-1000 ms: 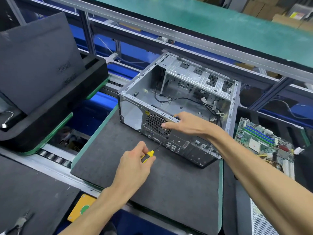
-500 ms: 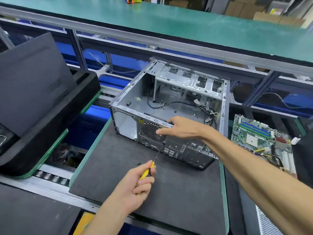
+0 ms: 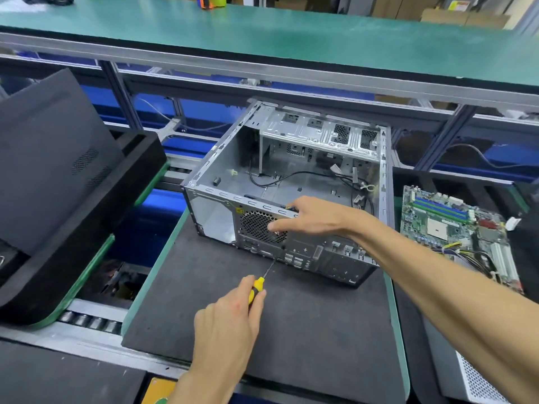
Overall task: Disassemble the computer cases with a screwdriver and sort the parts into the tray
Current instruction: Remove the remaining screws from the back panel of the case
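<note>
Green matting covers the long worktop [image 3: 262, 27] that runs across the far side, above an aluminium frame with blue panels behind it. Nearer, a dark foam pad [image 3: 186, 301] with a green edge carries the computer case [image 3: 291, 182], which lies on its side with the open face up and its rear panel turned toward the person. Inside the bare metal shell a black cable [image 3: 268, 182] loops across the floor, and a drive cage fills the far end. To the left, a black foam tray [image 3: 96, 228] holds a flat dark side panel [image 3: 46, 158] leaning upright in it. To the right of the case, well apart from the tray, a green motherboard [image 3: 455, 228] lies flat in another black holder.

The right hand [image 3: 309, 218] reaches over the rear panel's top edge, thumb against the fan grille [image 3: 256, 225] and fingers hooked over the rim, gripping the case. The left hand [image 3: 227, 322] is wrapped around the yellow and black handle of the screwdriver [image 3: 261, 282], its thin shaft slanting up to the rear panel just below the grille; whether the tip sits in a screw is too small to tell.
</note>
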Available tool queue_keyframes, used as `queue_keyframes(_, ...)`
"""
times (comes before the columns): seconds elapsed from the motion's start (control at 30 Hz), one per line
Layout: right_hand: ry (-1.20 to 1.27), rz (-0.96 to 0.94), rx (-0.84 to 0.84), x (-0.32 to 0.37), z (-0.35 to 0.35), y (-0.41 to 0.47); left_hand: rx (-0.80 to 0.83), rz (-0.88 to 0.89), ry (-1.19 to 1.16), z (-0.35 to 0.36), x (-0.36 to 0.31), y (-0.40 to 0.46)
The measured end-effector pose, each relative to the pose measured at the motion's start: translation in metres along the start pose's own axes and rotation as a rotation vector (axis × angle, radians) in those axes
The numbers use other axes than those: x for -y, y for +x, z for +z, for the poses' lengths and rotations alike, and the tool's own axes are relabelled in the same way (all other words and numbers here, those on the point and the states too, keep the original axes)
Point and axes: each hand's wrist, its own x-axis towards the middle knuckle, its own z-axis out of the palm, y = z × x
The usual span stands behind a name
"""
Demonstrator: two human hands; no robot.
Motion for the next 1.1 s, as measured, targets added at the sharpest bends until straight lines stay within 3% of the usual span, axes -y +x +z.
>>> queue_keyframes(0.13, -0.020, 0.011, 0.001, 0.000, 0.001, 0.001, 0.050, -0.013, -0.082, 0.005, -0.007, 0.001)
queue_keyframes(0.27, -0.034, 0.019, -0.007, 0.000, 0.000, 0.002, 0.161, -0.318, -0.443, 0.012, -0.007, 0.002)
queue_keyframes(0.33, -0.040, 0.025, -0.005, 0.000, 0.000, 0.002, 0.220, -0.485, -0.787, 0.011, -0.008, 0.004)
queue_keyframes(0.4, -0.043, 0.022, -0.002, 0.000, 0.001, 0.002, 0.310, -0.813, -1.231, 0.005, -0.007, 0.011)
queue_keyframes(0.5, -0.043, 0.015, 0.006, 0.001, 0.001, 0.002, 0.608, -1.286, -1.990, -0.001, 0.002, 0.016)
queue_keyframes(0.53, -0.043, 0.012, 0.007, 0.001, 0.001, 0.002, 0.647, -1.379, -2.189, -0.001, 0.006, 0.015)
queue_keyframes(0.6, -0.040, 0.011, 0.003, 0.001, 0.001, 0.002, 0.672, -1.390, -2.367, 0.001, 0.009, 0.012)
queue_keyframes(0.67, -0.025, 0.015, -0.004, -0.001, 0.002, 0.003, 0.676, -1.309, -2.295, 0.003, 0.007, 0.012)
queue_keyframes(0.9, 0.013, 0.006, -0.022, -0.003, 0.002, 0.002, 0.516, -0.929, -1.608, 0.005, 0.009, 0.012)
queue_keyframes(1.0, 0.013, -0.010, -0.020, -0.003, 0.002, 0.001, 0.253, -0.738, -1.127, 0.007, 0.004, 0.007)
queue_keyframes(1.1, 0.023, 0.000, -0.017, -0.003, 0.001, 0.001, 0.146, -0.312, -0.310, 0.005, 0.001, -0.003)
